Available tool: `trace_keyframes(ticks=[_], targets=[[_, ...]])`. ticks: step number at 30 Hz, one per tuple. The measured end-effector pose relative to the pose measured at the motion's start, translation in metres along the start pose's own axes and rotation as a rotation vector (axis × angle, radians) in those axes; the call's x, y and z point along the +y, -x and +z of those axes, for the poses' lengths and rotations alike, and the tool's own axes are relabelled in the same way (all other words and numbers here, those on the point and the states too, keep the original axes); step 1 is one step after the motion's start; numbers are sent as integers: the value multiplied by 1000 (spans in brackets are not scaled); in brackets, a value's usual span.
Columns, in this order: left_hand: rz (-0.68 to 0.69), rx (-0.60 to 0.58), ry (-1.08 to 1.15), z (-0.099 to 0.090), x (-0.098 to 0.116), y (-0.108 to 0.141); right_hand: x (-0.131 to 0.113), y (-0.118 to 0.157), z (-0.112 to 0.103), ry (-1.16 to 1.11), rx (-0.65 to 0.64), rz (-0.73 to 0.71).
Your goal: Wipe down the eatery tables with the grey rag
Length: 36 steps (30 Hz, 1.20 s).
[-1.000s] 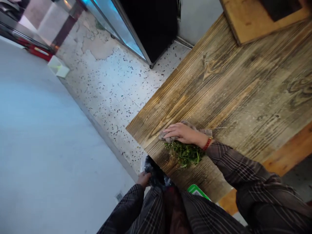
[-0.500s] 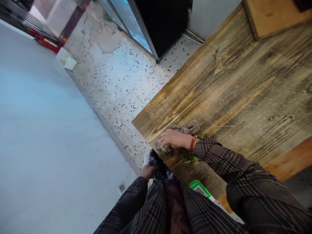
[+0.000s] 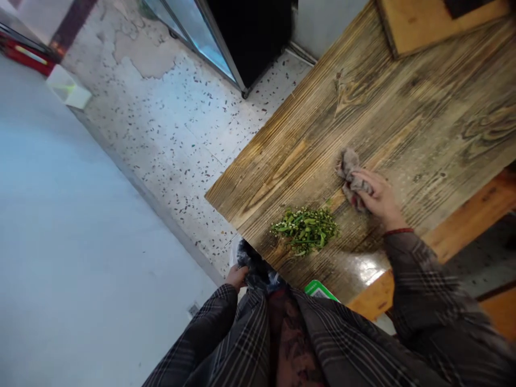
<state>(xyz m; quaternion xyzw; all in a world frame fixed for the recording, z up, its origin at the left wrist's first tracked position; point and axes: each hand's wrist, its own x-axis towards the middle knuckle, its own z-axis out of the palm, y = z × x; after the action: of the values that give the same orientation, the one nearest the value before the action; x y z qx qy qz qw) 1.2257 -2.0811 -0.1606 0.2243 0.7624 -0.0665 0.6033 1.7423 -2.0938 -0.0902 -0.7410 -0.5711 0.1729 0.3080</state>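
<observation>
My right hand [image 3: 381, 200] is closed around a crumpled greyish-brown cloth [image 3: 351, 174], which lies against the wooden table top [image 3: 298, 177]. To the left of that hand sits a loose pile of green plant scraps [image 3: 307, 230], close to the table's corner end. Below the table edge, my left hand [image 3: 237, 276] grips the rim of a black plastic bag [image 3: 255, 267]. The bag's mouth is held up against the edge, beneath the pile; its inside is too dark to make out.
A green-framed QR code card [image 3: 320, 289] is by the table's near edge. Across the table lies a wooden board [image 3: 427, 24]. A glass-sided cabinet [image 3: 242, 48] stands on the speckled floor [image 3: 161, 134], and a white surface [image 3: 80, 215] spans the left.
My right hand has moved with the cloth from the table's corner up and right across the wood. The green pile, earlier mostly under my forearm, is uncovered. My left hand stays at the bag.
</observation>
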Motion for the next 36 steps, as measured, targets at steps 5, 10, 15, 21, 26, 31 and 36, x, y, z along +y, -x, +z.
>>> trace_keyframes(ticks=[5, 10, 15, 21, 26, 31, 36], targets=[[2, -20, -16, 0, -1, 1, -32, 60, 54, 50, -31, 20], [2, -55, -11, 0, -4, 3, -85, 100, 96, 83, 17, 109], [7, -55, 21, 2, -6, 9, -128, 136, 140, 27, 166, 206], [13, -59, 44, 4, -4, 14, -186, 174, 195, -178, 390, 366], [14, -56, 35, 5, -2, 13, -229, 173, 188, -415, 385, 388], [-4, -39, 26, 5, -3, 11, -198, 144, 99, -425, 342, 259], [-29, -25, 42, 4, -7, 9, -92, 64, 54, -107, 268, 119]])
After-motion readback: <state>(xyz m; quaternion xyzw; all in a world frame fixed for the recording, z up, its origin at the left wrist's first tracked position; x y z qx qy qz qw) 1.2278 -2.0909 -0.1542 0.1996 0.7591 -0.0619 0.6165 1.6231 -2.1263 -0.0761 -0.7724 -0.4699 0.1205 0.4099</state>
